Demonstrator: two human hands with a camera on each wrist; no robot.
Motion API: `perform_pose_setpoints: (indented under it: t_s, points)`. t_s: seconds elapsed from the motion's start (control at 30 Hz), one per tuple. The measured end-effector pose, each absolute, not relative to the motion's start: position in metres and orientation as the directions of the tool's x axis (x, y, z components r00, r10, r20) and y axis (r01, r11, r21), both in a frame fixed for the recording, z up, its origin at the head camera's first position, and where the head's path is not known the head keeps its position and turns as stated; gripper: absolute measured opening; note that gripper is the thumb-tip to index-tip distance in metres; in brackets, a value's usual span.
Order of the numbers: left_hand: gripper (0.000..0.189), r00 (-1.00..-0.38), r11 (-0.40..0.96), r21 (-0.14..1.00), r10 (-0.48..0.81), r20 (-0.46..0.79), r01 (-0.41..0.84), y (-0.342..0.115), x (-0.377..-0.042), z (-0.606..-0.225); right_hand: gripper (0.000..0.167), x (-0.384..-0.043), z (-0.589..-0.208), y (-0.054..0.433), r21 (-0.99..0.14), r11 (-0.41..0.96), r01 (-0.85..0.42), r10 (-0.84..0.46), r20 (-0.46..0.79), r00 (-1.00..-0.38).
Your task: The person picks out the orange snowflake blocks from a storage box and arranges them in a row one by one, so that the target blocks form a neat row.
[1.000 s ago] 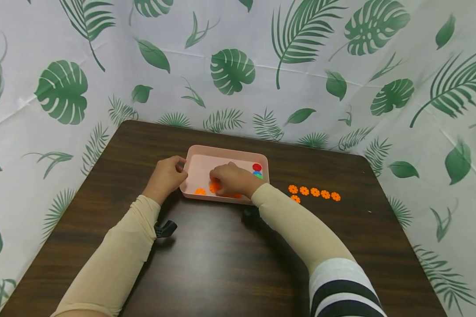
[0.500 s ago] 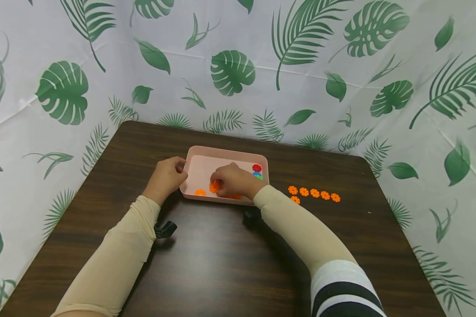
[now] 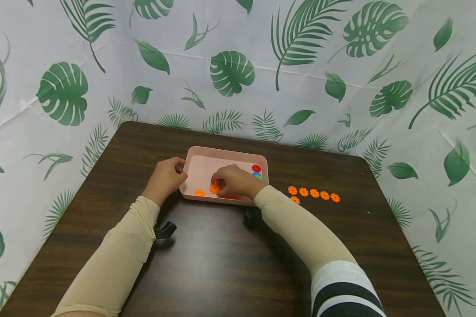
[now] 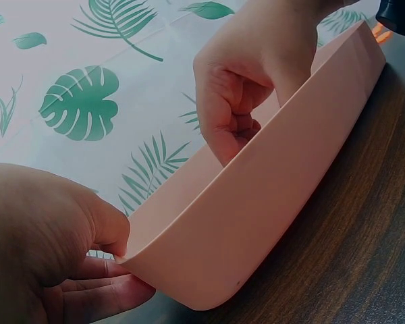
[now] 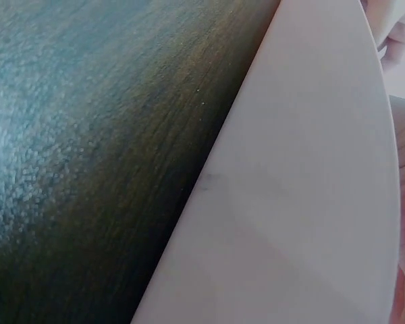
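Note:
A pink rectangular tray (image 3: 206,152) stands on the dark table. My left hand (image 3: 164,178) pinches its left rim between thumb and fingers, seen closely in the left wrist view. Bent down into the tray, my right hand (image 3: 236,179) has its fingertips on an orange notched disc (image 3: 214,188) near the front wall. Another orange disc (image 3: 199,193) lies left of it, and more orange shows under the palm, mostly hidden. Red (image 3: 256,168), blue and green discs sit at the tray's right end. In the right wrist view, the tray's outer wall (image 5: 304,169) hides the fingers.
On the table (image 3: 222,264) right of the tray, several orange discs (image 3: 314,193) form a row, with one more disc (image 3: 295,200) below its left end. A leaf-patterned curtain (image 3: 238,105) hangs behind the table. Black wrist devices (image 3: 165,230) sit under the forearms.
The right hand has shifted very slightly to the right inside the tray, with the orange disc still at its fingertips. The left hand keeps its grip on the rim.

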State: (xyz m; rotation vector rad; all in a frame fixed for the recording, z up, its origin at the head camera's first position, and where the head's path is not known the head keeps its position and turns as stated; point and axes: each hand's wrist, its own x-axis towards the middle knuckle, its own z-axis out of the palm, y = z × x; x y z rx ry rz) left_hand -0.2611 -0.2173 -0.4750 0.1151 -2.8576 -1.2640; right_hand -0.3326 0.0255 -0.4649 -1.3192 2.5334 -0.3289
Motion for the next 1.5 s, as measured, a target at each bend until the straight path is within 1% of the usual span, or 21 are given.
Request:
perform_pose_setpoints:
  t_s: [0.13,0.33,0.47,0.57,0.67,0.77,0.83,0.9,1.0,1.13,1.2,1.33,1.5]
  points:
    - [0.044,-0.997,0.668,0.742,-0.074,-0.02,-0.064,-0.217,-0.261,-0.475,0.026,-0.332,-0.465,0.025,-0.328,0.564,-0.758,-0.821,-0.131,-0.555]
    - [0.044,-0.997,0.669,0.741,-0.072,-0.011,-0.057,-0.218,-0.262,-0.476,0.024,-0.331,-0.465,0.024,-0.29,0.567,-0.771,-0.821,-0.124,-0.557]
    - [0.044,-0.997,0.668,0.741,-0.071,-0.021,-0.063,-0.218,-0.262,-0.476,0.027,-0.33,-0.463,0.027,-0.298,0.593,-0.748,-0.8,-0.117,-0.588]
    - [0.044,-0.997,0.669,0.741,-0.069,-0.025,-0.065,-0.217,-0.261,-0.476,0.031,-0.331,-0.461,0.036,-0.346,0.62,-0.704,-0.773,-0.114,-0.624]
    - [0.045,-0.998,0.668,0.742,-0.067,-0.018,-0.059,-0.216,-0.261,-0.475,0.032,-0.333,-0.454,0.051,-0.379,0.621,-0.686,-0.762,-0.089,-0.641]
    - [0.045,-0.998,0.667,0.744,-0.066,-0.005,-0.048,-0.215,-0.261,-0.475,0.03,-0.337,-0.446,0.072,-0.383,0.602,-0.701,-0.766,-0.029,-0.642]
    - [0.044,-0.998,0.667,0.744,-0.065,0.003,-0.041,-0.215,-0.261,-0.476,0.03,-0.338,-0.439,0.09,-0.398,0.605,-0.689,-0.75,0.007,-0.662]
    - [0.044,-0.998,0.67,0.742,-0.065,0.007,-0.039,-0.216,-0.261,-0.476,0.03,-0.339,-0.434,0.111,-0.423,0.627,-0.654,-0.714,0.024,-0.7]
    - [0.044,-0.998,0.67,0.741,-0.065,0.003,-0.041,-0.216,-0.26,-0.475,0.032,-0.336,-0.426,0.143,-0.463,0.68,-0.569,-0.635,0.016,-0.772]
    - [0.044,-0.998,0.67,0.741,-0.065,0.01,-0.036,-0.219,-0.26,-0.473,0.034,-0.332,-0.422,0.186,-0.457,0.765,-0.455,-0.517,-0.013,-0.856]
    - [0.044,-0.998,0.67,0.742,-0.064,0.017,-0.031,-0.219,-0.26,-0.472,0.034,-0.33,-0.424,0.208,-0.457,0.794,-0.402,-0.465,-0.03,-0.885]
    - [0.045,-0.998,0.664,0.748,-0.06,0.012,-0.031,-0.219,-0.26,-0.471,0.034,-0.322,-0.437,0.25,-0.456,0.824,-0.338,-0.405,-0.056,-0.912]
    - [0.046,-0.998,0.661,0.749,-0.054,-0.01,-0.043,-0.217,-0.259,-0.474,0.034,-0.309,-0.456,0.292,-0.413,0.863,-0.291,-0.352,-0.078,-0.933]
